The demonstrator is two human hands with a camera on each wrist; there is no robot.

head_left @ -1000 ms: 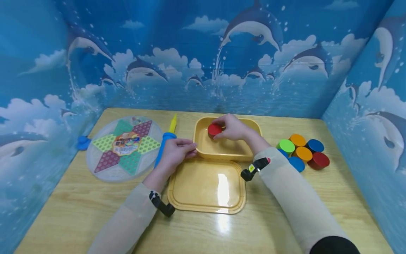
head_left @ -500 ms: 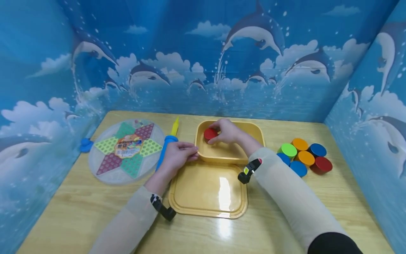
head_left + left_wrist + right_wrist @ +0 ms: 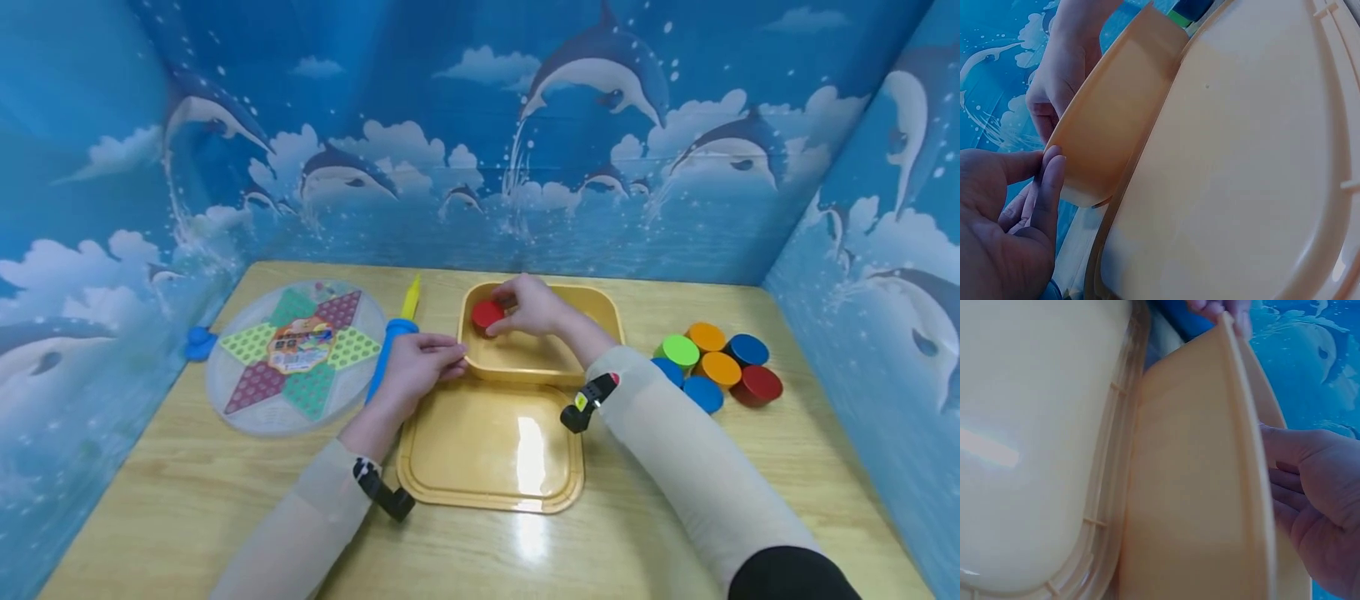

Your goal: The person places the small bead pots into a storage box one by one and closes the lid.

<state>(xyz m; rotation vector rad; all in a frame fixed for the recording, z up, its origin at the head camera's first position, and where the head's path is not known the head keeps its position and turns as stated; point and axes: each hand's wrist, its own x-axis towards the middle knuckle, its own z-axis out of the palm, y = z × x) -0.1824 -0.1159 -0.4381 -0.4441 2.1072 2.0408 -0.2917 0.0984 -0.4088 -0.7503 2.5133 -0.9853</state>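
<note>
A yellow plastic box (image 3: 525, 375) stands toward the back of the table, with its flat matching lid (image 3: 480, 446) lying in front of it. Thumb and fingers of my left hand (image 3: 416, 367) pinch the box's front left corner; the left wrist view shows them on the rim. Inside the box, near its left end, my right hand (image 3: 536, 308) holds a round red block (image 3: 487, 314) between thumb and fingers. From the right wrist, the box wall (image 3: 1191, 475) hides the block and some fingertips of that hand.
Several round blocks cluster at right, among them a green one (image 3: 677, 352), an orange one (image 3: 706, 337) and a red one (image 3: 757, 385). On the left lie a round star-patterned game board (image 3: 300, 346), a blue tube with a yellow tapered tip (image 3: 410, 298) and a small blue object (image 3: 199, 343).
My right hand has carried the red block a short way left inside the box. The left hand keeps its place at the corner.
</note>
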